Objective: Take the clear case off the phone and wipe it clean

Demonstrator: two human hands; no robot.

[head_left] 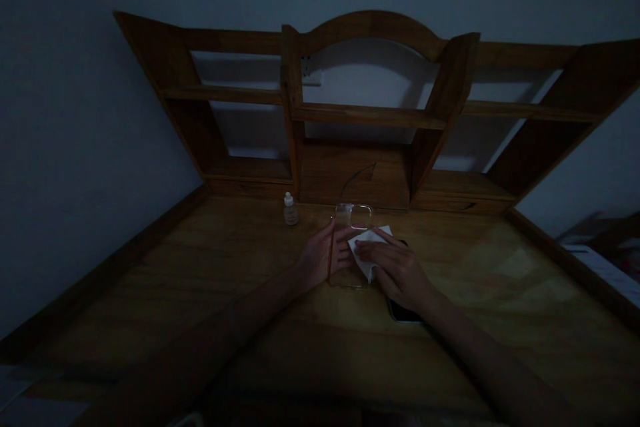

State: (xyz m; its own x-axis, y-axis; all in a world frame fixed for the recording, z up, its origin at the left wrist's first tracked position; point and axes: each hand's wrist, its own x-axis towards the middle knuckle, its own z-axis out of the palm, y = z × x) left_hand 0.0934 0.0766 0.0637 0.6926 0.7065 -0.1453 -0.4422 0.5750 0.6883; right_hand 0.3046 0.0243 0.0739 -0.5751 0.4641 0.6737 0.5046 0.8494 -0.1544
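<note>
A clear phone case (344,215) is held upright over the desk, its camera cut-out at the top right. My left hand (320,257) grips it by the left edge, with fingers behind that show through the clear back. My right hand (400,270) presses a folded white tissue (365,247) against the right part of the case. Partly hidden below my right hand and wrist, a dark phone (405,313) lies on the desk. A small white-capped dropper bottle (291,212) stands upright to the left, beyond my left hand.
The wooden desk top (240,240) spreads to both sides. Along its back stands a wooden shelf unit (370,117) with low drawers, against the wall. A wall socket (310,72) shows through the middle opening. Raised edges run along both sides. The room is dim.
</note>
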